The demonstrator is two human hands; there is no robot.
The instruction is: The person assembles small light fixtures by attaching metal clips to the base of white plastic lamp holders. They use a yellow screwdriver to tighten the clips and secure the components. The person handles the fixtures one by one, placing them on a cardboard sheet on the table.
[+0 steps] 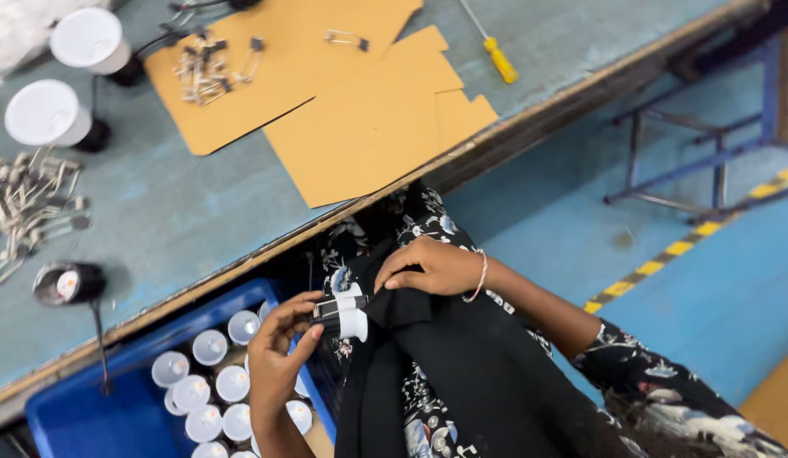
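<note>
My left hand [279, 348] holds a small white and black lamp part [343, 315] by its fingertips, just above my lap. My right hand [432, 267] rests beside it on black cloth [462, 365], fingers curled and pinching the fabric near the part. A thin bracelet circles my right wrist. Below my left hand a blue crate [89, 416] holds several white round lamp caps [211, 346].
The grey-blue workbench [199, 212] carries brown cardboard sheets [368, 127], piles of small metal clips [29, 203], two white-topped lamps [46, 114], a black lamp base [67, 284] and a yellow-handled screwdriver [500, 59]. A blue metal frame [707, 153] stands on the blue floor at right.
</note>
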